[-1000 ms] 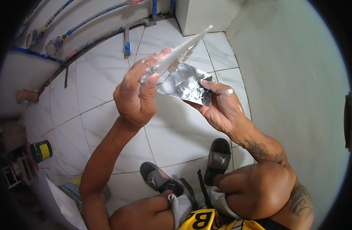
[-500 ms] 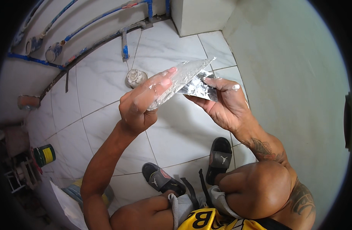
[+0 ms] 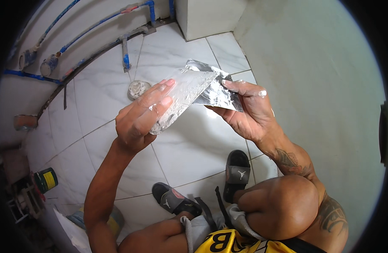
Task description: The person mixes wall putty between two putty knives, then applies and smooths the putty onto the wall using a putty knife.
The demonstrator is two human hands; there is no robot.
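My left hand [image 3: 141, 116] grips the lower end of a clear, crinkled plastic wrapper [image 3: 183, 95], fingers laid flat along it. My right hand [image 3: 244, 107] pinches a shiny silver foil piece [image 3: 217, 95] that lies behind the upper end of the wrapper. Both hands are held up over the white tiled floor [image 3: 189, 147], close together, the wrapper and foil touching. White smears mark my right fingers.
A round floor drain [image 3: 138, 88] sits beyond my left hand. Blue pipes [image 3: 97, 23] run along the back wall. A green can [image 3: 47, 179] stands at the left. Black sandals [image 3: 238, 168] and my knees are below; a plain wall [image 3: 320, 84] rises on the right.
The wrapper has swung down from pointing up-right to lying lower and flatter across my left fingers. Both hands shifted slightly right and down, and the drain has come into sight.
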